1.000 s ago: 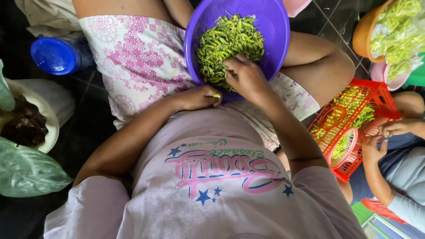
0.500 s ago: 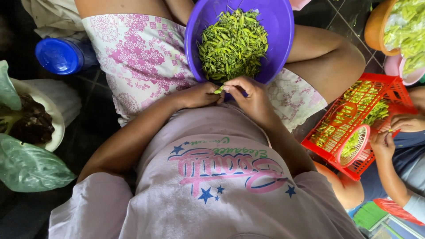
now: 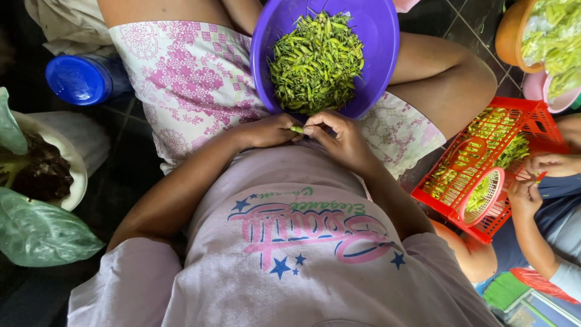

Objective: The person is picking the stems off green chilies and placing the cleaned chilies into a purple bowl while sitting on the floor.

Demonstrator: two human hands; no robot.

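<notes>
Both of your hands have dropped from the heap to the near rim of the purple bowl (image 3: pixel 378 57), which has slid toward the upper middle of the frame since a second ago. Your left hand (image 3: pixel 269 130) and right hand (image 3: pixel 342 136) now meet just below that rim, at centre frame, fingertips pinched narrowly on the two ends of a single green pod (image 3: pixel 296 129); only a short stub of it shows between them.

To work the pod well, I'd judge you should keep the pinch close to its tip and pull with the fingertips, not the wrists, since the pod looks thin and likely to snap mid-length. Hold it over your lap near the bowl so bits fall where you can gather them.

The bowl is smooth, glossy plastic, round and deep, resting on your patterned shorts (image 3: pixel 187 79). The pile of pods (image 3: pixel 318 60) inside is slender, pointed and matte, yellow-green. At right, another person's hands (image 3: pixel 535 178) work beside a red lattice basket (image 3: pixel 514 157) of rigid plastic.
</notes>
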